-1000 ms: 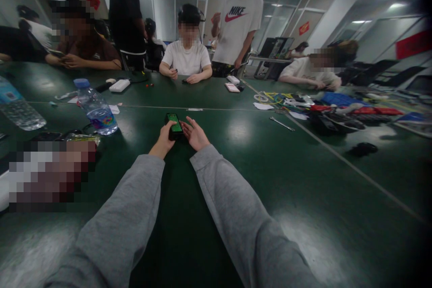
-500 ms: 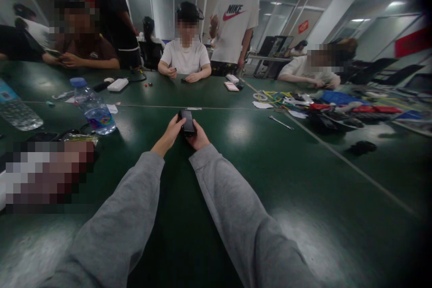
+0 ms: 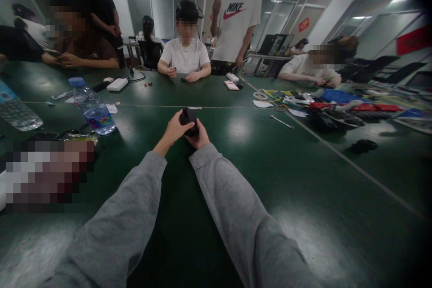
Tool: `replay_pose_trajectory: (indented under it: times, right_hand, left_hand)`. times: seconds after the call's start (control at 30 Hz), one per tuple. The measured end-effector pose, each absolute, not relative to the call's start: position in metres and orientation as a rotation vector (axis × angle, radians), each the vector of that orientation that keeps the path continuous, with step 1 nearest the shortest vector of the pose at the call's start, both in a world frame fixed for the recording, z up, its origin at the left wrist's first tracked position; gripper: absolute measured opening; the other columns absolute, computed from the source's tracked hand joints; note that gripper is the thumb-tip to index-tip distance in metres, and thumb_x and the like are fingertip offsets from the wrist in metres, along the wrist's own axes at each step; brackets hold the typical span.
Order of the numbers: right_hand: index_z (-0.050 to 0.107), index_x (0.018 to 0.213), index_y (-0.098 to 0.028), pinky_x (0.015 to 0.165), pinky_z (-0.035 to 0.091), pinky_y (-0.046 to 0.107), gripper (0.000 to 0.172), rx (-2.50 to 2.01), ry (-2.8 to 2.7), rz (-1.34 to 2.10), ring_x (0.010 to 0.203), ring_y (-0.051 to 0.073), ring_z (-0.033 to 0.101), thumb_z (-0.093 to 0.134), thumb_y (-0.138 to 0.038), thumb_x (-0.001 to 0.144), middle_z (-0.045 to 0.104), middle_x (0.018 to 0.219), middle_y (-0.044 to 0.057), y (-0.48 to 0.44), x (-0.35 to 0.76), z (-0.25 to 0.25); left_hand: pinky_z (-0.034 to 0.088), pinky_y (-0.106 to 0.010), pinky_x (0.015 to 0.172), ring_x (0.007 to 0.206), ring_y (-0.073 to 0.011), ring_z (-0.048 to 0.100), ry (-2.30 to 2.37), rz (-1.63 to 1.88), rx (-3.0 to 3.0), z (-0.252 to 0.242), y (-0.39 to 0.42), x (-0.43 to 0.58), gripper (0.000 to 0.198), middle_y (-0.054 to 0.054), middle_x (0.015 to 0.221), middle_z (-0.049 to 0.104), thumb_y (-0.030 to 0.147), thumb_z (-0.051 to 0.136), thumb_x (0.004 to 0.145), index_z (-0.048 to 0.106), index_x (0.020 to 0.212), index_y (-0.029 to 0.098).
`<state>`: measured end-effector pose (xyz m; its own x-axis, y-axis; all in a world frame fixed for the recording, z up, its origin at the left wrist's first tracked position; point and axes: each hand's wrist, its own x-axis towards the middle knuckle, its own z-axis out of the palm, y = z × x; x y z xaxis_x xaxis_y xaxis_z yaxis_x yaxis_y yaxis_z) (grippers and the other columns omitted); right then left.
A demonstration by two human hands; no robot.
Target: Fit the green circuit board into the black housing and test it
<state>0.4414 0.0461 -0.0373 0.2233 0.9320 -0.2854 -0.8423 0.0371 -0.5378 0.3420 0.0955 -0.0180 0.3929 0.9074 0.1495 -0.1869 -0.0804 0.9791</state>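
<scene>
A small black device (image 3: 189, 120) is lifted just above the dark green table (image 3: 256, 166), held between both of my hands. My left hand (image 3: 173, 131) wraps its fingers round the left side and top of it. My right hand (image 3: 200, 137) grips it from below and the right. Its dark side faces me; no green face shows. Grey sleeves cover both my forearms.
A water bottle (image 3: 92, 109) stands at the left, a second bottle (image 3: 16, 110) lies further left. A wrench (image 3: 281, 122) and a pile of tools and cables (image 3: 324, 108) lie at the right. Several people sit or stand along the far edge.
The device lay flat with its green face up and my right hand open beside it. Both hands have closed on it, lifted it and turned it dark side up.
</scene>
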Motion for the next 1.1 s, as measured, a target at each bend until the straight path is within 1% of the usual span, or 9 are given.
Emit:
replay_pose_trajectory:
  times: [0.07,0.2,0.4,0.53,0.73,0.83,0.9,1.0,1.1]
  right_hand:
    - [0.065,0.106,-0.017,0.081,0.059,0.034,0.034,-0.664,-0.181,1.374,0.082,0.019,0.069,0.044,-0.041,0.097,0.073,0.08,0.004,0.045,0.441,-0.037]
    - [0.064,0.111,-0.017,0.086,0.058,0.036,0.034,-0.592,-0.202,1.384,0.085,0.018,0.069,0.04,-0.037,0.099,0.074,0.083,0.003,0.045,0.443,-0.038]
    - [0.065,0.103,-0.017,0.074,0.059,0.027,0.033,-0.578,-0.196,1.381,0.078,0.014,0.069,0.039,-0.038,0.1,0.074,0.083,0.002,0.049,0.446,-0.042]
    - [0.065,0.098,-0.02,0.066,0.058,0.025,0.026,-0.633,-0.162,1.353,0.068,0.013,0.067,0.045,-0.037,0.098,0.072,0.075,-0.001,0.052,0.446,-0.043]
    - [0.064,0.105,-0.019,0.072,0.059,0.03,0.034,-0.552,-0.176,1.362,0.074,0.015,0.068,0.037,-0.04,0.1,0.073,0.084,0.003,0.05,0.449,-0.044]
    - [0.063,0.111,-0.019,0.073,0.059,0.031,0.039,-0.531,-0.204,1.374,0.079,0.015,0.069,0.031,-0.04,0.1,0.074,0.09,0.004,0.047,0.449,-0.042]
    - [0.062,0.113,-0.018,0.072,0.059,0.03,0.041,-0.515,-0.213,1.383,0.079,0.015,0.07,0.03,-0.041,0.101,0.075,0.091,0.004,0.046,0.449,-0.041]
    - [0.061,0.115,-0.017,0.074,0.059,0.031,0.042,-0.501,-0.233,1.396,0.083,0.016,0.071,0.03,-0.041,0.101,0.075,0.094,0.005,0.045,0.449,-0.041]
    - [0.06,0.118,-0.018,0.077,0.059,0.034,0.041,-0.518,-0.236,1.386,0.085,0.017,0.071,0.03,-0.04,0.101,0.075,0.096,0.005,0.045,0.449,-0.041]
  left_hand:
    - [0.041,-0.04,0.108,0.132,-0.031,0.048,0.701,1.132,1.128,-0.013,0.091,0.342,0.066,-0.014,0.132,0.06,-0.001,0.082,0.053,0.066,0.114,0.018]
    - [0.044,-0.034,0.106,0.133,-0.0273,0.048,0.686,1.168,1.063,-0.003,0.089,0.341,0.063,-0.011,0.124,0.065,-0.009,0.079,0.05,0.069,0.106,0.019]
    - [0.047,-0.038,0.102,0.125,-0.0289,0.054,0.729,1.16,1.048,0.003,0.101,0.334,0.066,-0.012,0.124,0.064,-0.006,0.079,0.053,0.068,0.113,0.018]
    - [0.047,-0.036,0.099,0.118,-0.0258,0.058,0.786,1.185,1.103,0.007,0.108,0.328,0.061,-0.011,0.116,0.066,-0.001,0.081,0.054,0.068,0.111,0.016]
    - [0.052,-0.029,0.081,0.082,-0.0166,0.064,0.736,1.175,0.926,0.016,0.112,0.318,0.041,-0.004,0.085,0.066,0.004,0.071,0.064,0.065,0.102,0.017]
    - [0.054,-0.03,0.07,0.07,-0.0164,0.062,0.633,0.981,0.698,0.007,0.11,0.311,0.021,-0.004,0.077,0.064,0.011,0.06,0.072,0.064,0.091,0.016]
    - [0.055,-0.033,0.07,0.074,-0.0193,0.065,0.567,0.861,0.57,-0.004,0.107,0.307,0.013,-0.008,0.08,0.065,0.02,0.058,0.077,0.063,0.088,0.016]
    - [0.057,-0.035,0.073,0.084,-0.0219,0.067,0.514,0.811,0.496,-0.021,0.103,0.305,0.025,-0.011,0.091,0.069,0.038,0.061,0.083,0.064,0.096,0.017]
    - [0.057,-0.032,0.07,0.082,-0.0202,0.067,0.523,0.822,0.466,-0.03,0.103,0.307,0.037,-0.012,0.094,0.069,0.051,0.062,0.084,0.064,0.102,0.018]
